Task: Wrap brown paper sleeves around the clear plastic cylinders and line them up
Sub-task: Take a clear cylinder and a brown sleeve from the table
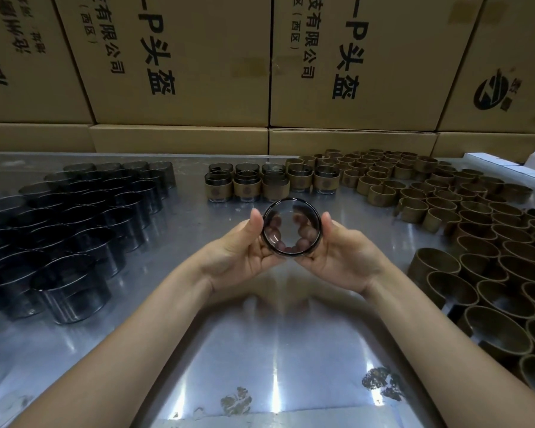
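Observation:
I hold one clear plastic cylinder [292, 227] above the middle of the steel table [275, 350], its open mouth facing me. My left hand [241, 254] grips its left side and my right hand [343, 257] grips its right side, thumbs up along the rim, fingers curled behind and seen through the plastic. No sleeve shows on it. Several bare smoky cylinders [74, 223] stand grouped on the left. Several sleeved cylinders [247, 185] stand lined up in rows at the back centre. Many loose brown paper sleeves [464, 217] cover the right side.
Stacked cardboard boxes [179, 63] with printed characters form a wall behind the table. White boxes [507, 168] sit at the far right back. The table's near part in front of my arms shows glare and some worn patches [383, 384].

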Action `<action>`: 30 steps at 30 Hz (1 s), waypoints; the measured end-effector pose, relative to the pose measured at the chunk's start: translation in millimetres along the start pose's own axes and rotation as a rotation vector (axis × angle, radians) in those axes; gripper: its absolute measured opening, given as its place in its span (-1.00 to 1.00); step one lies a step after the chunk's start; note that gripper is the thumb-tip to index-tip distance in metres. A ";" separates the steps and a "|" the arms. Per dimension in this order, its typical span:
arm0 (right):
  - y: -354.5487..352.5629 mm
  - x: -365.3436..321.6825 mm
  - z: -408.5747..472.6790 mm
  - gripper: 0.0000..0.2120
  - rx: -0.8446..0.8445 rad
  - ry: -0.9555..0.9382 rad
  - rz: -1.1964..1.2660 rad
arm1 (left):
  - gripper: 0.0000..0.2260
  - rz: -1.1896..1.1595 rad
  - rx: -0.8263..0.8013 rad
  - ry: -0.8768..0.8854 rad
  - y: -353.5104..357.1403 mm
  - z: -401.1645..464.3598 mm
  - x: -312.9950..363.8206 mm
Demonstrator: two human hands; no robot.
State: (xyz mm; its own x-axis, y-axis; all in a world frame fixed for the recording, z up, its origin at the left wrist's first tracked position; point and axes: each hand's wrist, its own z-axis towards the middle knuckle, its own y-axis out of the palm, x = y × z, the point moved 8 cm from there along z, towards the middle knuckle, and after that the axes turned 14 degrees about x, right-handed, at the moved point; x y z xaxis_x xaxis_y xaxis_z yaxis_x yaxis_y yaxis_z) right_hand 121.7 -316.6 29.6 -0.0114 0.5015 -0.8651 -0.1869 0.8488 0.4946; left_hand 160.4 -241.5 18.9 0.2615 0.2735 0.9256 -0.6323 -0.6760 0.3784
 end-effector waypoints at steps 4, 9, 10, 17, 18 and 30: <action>2.7 -0.9 -0.6 -0.64 -0.023 -0.018 -0.045 | -0.05 -0.003 -0.021 0.018 1.8 -0.2 1.1; -17.2 -2.9 4.3 -0.37 0.222 0.011 -0.003 | -0.12 0.043 0.042 0.052 -2.0 2.9 6.6; -19.0 -2.5 5.2 -0.38 0.272 0.015 -0.045 | -0.16 0.085 0.066 0.061 -3.3 4.5 8.4; -31.9 -9.9 13.6 -0.67 0.500 -0.178 -0.464 | -0.35 0.467 0.351 0.381 -16.4 10.4 27.4; -34.0 -12.6 14.0 -0.68 0.512 -0.211 -0.523 | -0.37 0.536 0.377 0.447 -18.4 10.0 29.7; -61.7 -17.2 16.3 -0.69 0.651 -0.440 -1.313 | -0.75 0.970 0.479 0.714 -24.9 11.8 24.9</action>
State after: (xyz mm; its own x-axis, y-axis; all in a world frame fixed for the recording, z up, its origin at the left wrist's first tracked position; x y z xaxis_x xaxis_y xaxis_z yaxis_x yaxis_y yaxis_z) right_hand 149.4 -374.9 15.3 0.1183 -0.7303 -0.6728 0.6196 0.5838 -0.5247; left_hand 191.3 -226.0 32.5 -0.6919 -0.2608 0.6732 0.0177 -0.9383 -0.3453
